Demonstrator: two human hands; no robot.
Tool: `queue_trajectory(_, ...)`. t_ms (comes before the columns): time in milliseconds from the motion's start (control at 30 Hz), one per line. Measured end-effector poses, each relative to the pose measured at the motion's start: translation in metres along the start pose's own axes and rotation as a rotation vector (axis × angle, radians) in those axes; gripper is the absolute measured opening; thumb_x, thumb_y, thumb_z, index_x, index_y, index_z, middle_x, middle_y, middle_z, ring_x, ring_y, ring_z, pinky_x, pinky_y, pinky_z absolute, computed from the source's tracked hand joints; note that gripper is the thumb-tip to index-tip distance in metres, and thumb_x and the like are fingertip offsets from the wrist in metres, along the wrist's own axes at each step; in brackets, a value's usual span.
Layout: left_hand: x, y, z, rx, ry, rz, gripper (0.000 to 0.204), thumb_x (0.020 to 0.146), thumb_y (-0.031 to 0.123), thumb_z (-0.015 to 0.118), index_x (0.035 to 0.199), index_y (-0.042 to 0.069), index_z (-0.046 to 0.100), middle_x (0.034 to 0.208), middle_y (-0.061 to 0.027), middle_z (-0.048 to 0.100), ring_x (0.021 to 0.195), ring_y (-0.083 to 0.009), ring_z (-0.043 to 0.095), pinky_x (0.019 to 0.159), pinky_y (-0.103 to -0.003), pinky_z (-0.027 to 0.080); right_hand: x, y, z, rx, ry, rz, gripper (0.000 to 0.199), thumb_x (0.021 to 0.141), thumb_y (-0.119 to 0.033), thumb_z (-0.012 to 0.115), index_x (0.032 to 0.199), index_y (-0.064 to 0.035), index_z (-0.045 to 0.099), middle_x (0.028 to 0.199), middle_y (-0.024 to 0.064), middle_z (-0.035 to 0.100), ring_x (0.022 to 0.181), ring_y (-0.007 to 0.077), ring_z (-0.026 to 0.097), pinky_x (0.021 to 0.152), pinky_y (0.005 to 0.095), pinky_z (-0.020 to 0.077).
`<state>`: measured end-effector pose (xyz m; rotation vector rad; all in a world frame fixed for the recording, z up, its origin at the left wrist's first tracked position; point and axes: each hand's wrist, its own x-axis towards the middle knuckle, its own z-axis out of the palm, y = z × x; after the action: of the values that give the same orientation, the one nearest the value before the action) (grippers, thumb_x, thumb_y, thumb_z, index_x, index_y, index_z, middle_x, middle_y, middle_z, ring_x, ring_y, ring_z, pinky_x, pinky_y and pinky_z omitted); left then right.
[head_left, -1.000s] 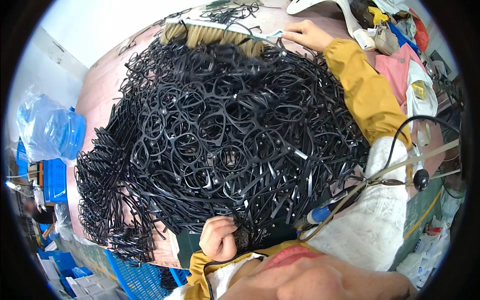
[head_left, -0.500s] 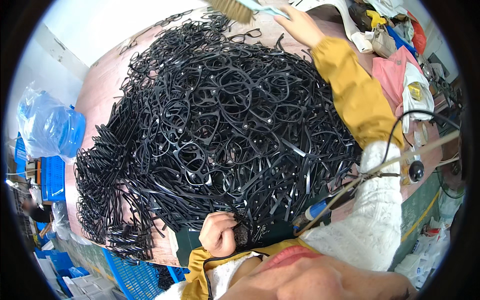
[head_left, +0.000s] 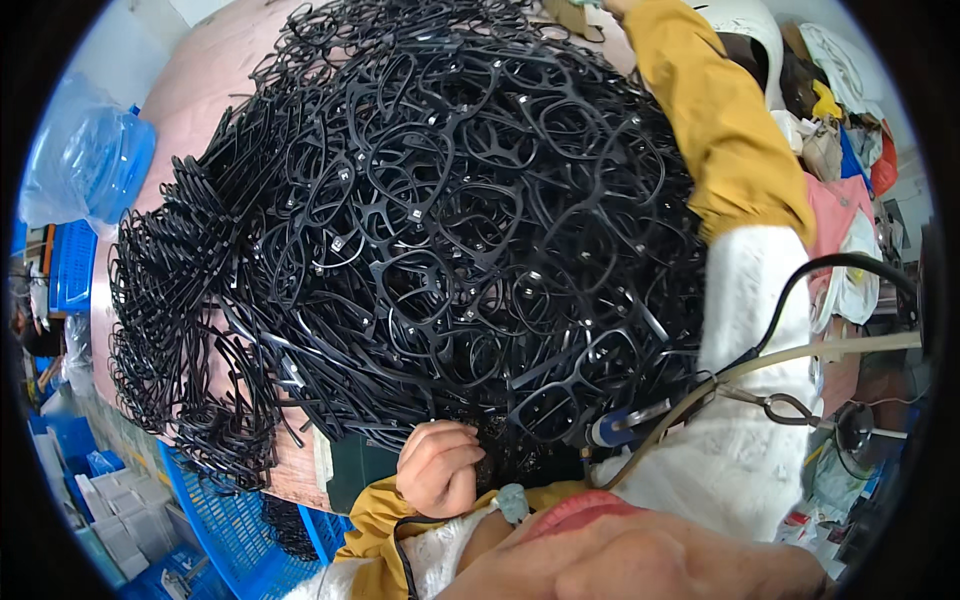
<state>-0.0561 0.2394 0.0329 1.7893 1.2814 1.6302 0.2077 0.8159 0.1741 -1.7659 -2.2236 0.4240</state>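
My right arm, in a mustard sleeve cover over white knit, reaches to the far side of the table. My right hand [head_left: 618,6] is mostly cut off by the top edge; it grips the pale handle of a brush [head_left: 570,16] with tan bristles. The brush is at the far edge of a big heap of black eyeglass frames [head_left: 450,190], tangled with many temples. At the near table edge my left hand [head_left: 440,468] is curled into a fist, close to the heap's front. Nothing shows in it.
A blue-barrelled tool [head_left: 615,428] and a hose [head_left: 800,352] lie at the near right. Blue baskets [head_left: 235,535] stand below the table's left front. A large blue water bottle [head_left: 118,165] is at the left. Cloths and bags [head_left: 835,130] crowd the far right.
The view has shifted closer over the heap. My right hand and the brush now sit further right, partly out of view. An eyeglass frame now lies in front of the blue-barrelled tool.
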Motion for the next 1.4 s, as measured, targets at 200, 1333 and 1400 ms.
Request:
queue_trajectory(200,-0.004,0.006,0.002,-0.049,0.056,0.011,0.025,0.063,-0.015,0.056,0.081,-0.003,0.068,0.081,-0.0158,0.067,0.075,-0.0311,0.070,0.069,-0.036,0.057,-0.186,0.035,-0.176,-0.185,-0.371,0.226,0.040,0.097,-0.024,0.060,0.133,-0.0066,0.065,0.083,0.0115,0.071,0.071,0.0232,0.070,0.069,0.0380,0.0540)
queue_trajectory(1333,-0.004,0.016,0.001,-0.138,0.078,-0.144,0.023,0.068,-0.015,0.052,0.081,-0.004,0.067,0.083,-0.0165,0.068,0.078,-0.0288,0.070,0.074,-0.034,0.056,-0.367,0.058,-0.240,-0.046,-0.034,0.367,0.051,0.087,-0.009,0.060,0.138,-0.0093,0.065,0.071,-0.0021,0.061,0.041,0.0017,0.044,0.036,0.0183,0.0322)
queue_trajectory(1400,-0.004,0.015,0.002,-0.120,0.086,-0.160,0.023,0.069,-0.016,0.051,0.081,-0.004,0.067,0.083,-0.0163,0.068,0.079,-0.0286,0.070,0.074,-0.034,0.056,-0.332,0.072,-0.231,0.140,-0.002,0.253,0.047,0.091,-0.011,0.061,0.137,-0.0077,0.065,0.077,0.0013,0.065,0.046,0.0068,0.050,0.041,0.0236,0.0393)
